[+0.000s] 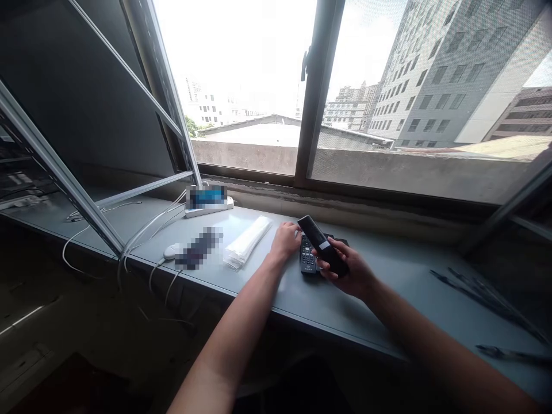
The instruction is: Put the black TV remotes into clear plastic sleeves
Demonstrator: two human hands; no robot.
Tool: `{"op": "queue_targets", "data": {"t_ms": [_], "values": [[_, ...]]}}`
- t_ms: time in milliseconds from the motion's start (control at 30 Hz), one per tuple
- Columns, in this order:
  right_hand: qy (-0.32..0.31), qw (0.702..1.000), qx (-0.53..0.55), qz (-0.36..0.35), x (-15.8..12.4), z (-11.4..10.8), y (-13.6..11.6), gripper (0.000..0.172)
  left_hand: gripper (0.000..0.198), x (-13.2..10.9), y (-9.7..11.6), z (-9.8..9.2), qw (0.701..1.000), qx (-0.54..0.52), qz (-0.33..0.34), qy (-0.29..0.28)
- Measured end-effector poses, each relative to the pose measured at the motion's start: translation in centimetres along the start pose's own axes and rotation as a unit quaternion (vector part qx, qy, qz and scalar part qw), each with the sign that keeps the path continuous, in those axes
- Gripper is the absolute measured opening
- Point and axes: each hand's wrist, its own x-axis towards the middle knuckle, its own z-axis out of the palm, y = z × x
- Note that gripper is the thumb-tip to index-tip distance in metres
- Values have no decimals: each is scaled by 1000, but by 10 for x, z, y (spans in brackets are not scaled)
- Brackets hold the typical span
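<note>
My right hand (351, 270) is wrapped round a black remote control (321, 238), which is tilted above the table with its far end up and to the left. Under it lie other black remotes (307, 261), button side up and partly covered by the held one. My left hand (285, 240) rests at the left edge of these remotes, its fingers curled near their far end; what its fingertips hold, if anything, is hidden. Left of that hand lies a stack of clear plastic sleeves (248, 242).
A white power strip (209, 209) and a blurred dark object (198, 250) lie on the grey table (302, 310) at the left, with white cables (135, 238). Metal shelf posts (56, 167) stand left. Dark thin strips (478, 293) lie at the right. A window is behind.
</note>
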Motion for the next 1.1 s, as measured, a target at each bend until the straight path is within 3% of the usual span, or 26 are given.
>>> {"op": "queue_targets", "data": {"t_ms": [533, 733, 900, 1100], "values": [[-24, 997, -69, -15, -5, 4, 5, 27, 20, 0, 3, -2, 1000, 19, 2, -14], [0, 997, -81, -19, -3, 5, 6, 27, 21, 1, 1, 0, 1000, 13, -6, -13], [-26, 998, -46, 22, 0, 1, 4, 32, 21, 0, 5, -4, 1000, 16, -8, -19], [-56, 997, -42, 23, 0, -3, 4, 36, 19, 0, 9, -8, 1000, 10, -8, -18]]}}
